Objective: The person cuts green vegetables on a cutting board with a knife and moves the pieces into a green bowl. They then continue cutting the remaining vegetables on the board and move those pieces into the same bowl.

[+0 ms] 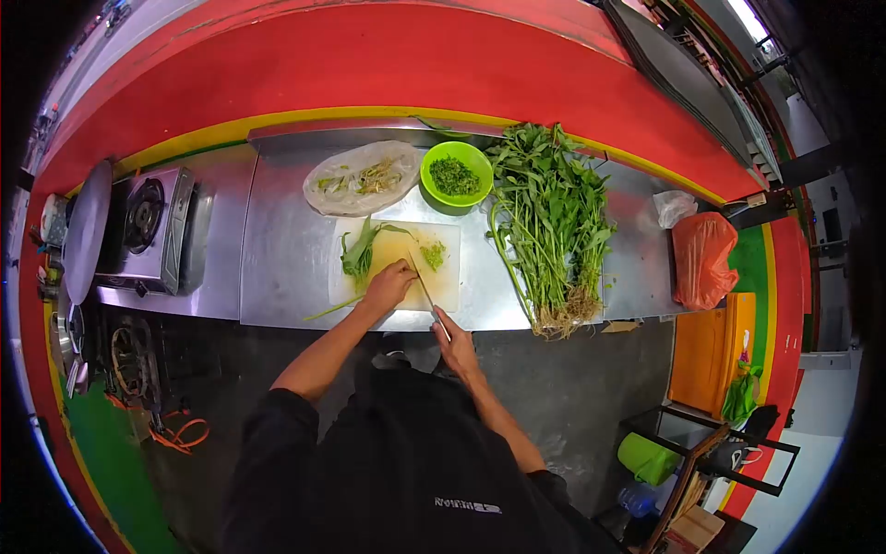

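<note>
My left hand is closed, fingers bent down on the cutting board, over leafy green stalks whose leaves show to its left. What lies under the fingertips is mostly hidden. In my right hand is a kitchen knife, gripped by the handle, its blade pointing away from me and close beside the left fingers. A small pile of chopped greens lies on the board right of the blade. One loose stalk sticks out over the board's left front edge.
Behind the board are a plastic bag with trimmings and a green bowl of chopped leaves. A big bunch of rooted greens lies to the right, then a red plastic bag. A gas stove stands at the left.
</note>
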Available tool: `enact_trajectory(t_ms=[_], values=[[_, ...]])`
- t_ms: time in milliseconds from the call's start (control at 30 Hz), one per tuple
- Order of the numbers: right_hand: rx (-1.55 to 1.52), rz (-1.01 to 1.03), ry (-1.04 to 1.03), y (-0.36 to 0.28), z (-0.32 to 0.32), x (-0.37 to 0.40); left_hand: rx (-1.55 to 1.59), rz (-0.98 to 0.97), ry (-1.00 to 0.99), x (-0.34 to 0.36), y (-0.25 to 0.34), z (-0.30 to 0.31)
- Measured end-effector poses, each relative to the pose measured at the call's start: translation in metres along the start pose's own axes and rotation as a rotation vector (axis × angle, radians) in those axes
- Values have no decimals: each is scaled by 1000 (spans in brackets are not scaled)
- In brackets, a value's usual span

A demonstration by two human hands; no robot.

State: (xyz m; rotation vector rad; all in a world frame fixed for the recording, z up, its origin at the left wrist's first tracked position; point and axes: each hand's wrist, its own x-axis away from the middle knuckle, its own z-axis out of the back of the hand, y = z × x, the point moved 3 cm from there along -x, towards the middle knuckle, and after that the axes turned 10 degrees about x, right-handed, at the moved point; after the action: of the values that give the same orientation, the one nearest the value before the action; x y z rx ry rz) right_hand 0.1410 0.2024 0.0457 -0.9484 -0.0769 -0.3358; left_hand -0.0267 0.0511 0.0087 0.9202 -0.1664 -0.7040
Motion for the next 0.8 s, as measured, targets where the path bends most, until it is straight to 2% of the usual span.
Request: enact_trajectory(t_ms=[67,133,200,267,333,433,667,800], values=[[-5,29,13,-3,2,2,4,9,-10,0,-1,3],[-66,-107,-67,4,4,6,-4,-33,-34,-2,-5,0],[-42,-55,-44,0,8,8,-3,11,-54,-1,-8,-2],[-36,-210,-173,-4,11,13,29,-9,-39,-2,-6,-2],[-91,-199,-165,4,4,11,36,-8,-35,-2,-7,-2],[33,15,-18,7,-1,6,42,-4,-43,-3,-9,-3],[-20,-26,-12,-2,0,0,101,27,3,-3,-12,-2],[-53,-78,-101,-1,4,6,100,21,7,-6,-8,-2]])
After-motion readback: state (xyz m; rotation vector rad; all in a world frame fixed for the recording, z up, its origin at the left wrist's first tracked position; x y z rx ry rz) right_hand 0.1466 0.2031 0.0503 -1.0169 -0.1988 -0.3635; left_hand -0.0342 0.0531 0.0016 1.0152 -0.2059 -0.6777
